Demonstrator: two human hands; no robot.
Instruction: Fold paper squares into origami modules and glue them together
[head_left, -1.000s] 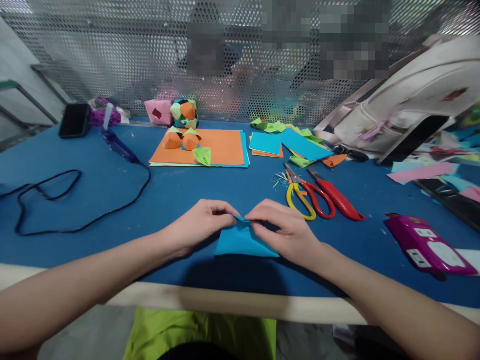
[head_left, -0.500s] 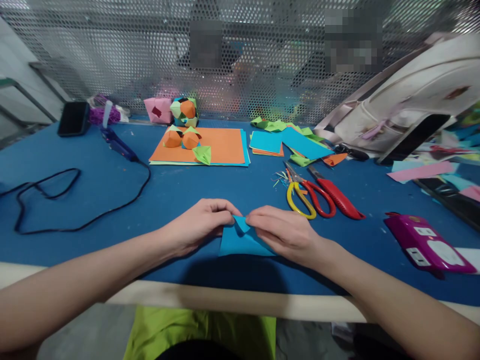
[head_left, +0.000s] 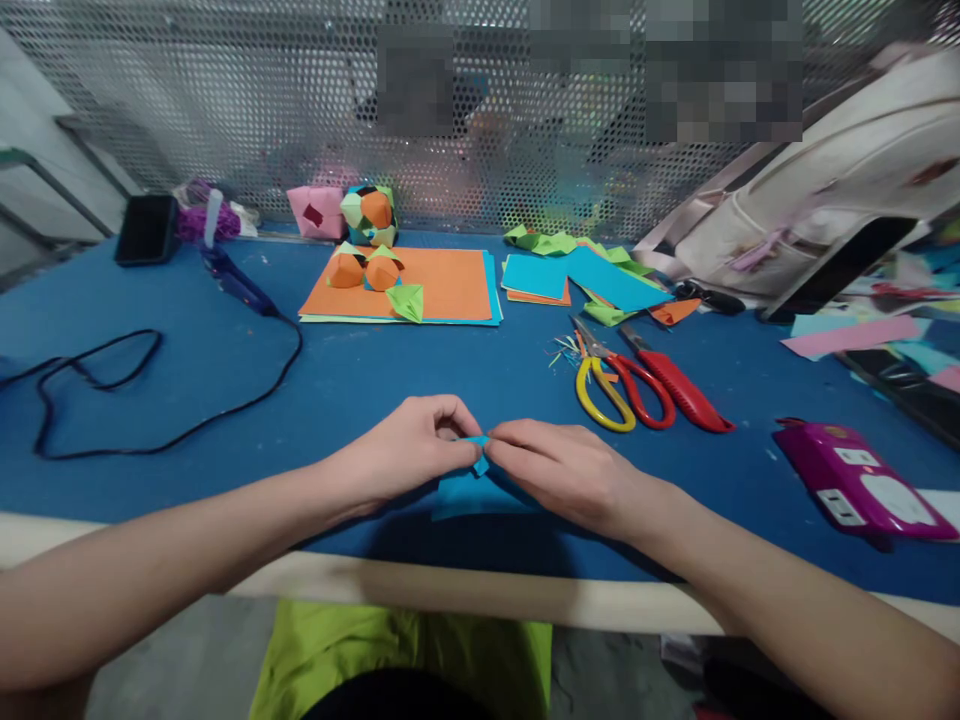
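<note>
A sheet of blue paper (head_left: 472, 497) lies at the front of the blue table, partly hidden under both hands. A small part of its far edge is folded over toward me. My left hand (head_left: 420, 440) pinches that fold between thumb and fingers. From the other side, my right hand (head_left: 562, 465) presses its closed fingers on the fold and covers the sheet's right part. Beyond the right hand lie scissors (head_left: 606, 395) with one yellow and one red handle, beside a red-handled cutter (head_left: 686, 390).
Orange sheets (head_left: 450, 285) carry folded paper pieces (head_left: 383, 268). Blue sheets (head_left: 534, 278) and green scraps lie right of them. A glue gun (head_left: 238, 280) trails its black cord across the left. A purple power strip (head_left: 862, 480) and a pale backpack (head_left: 840, 180) are at right.
The folded part of the blue paper looks smaller and flatter. My left thumb has moved right onto it, and both hands are closer together. The view has shifted slightly.
</note>
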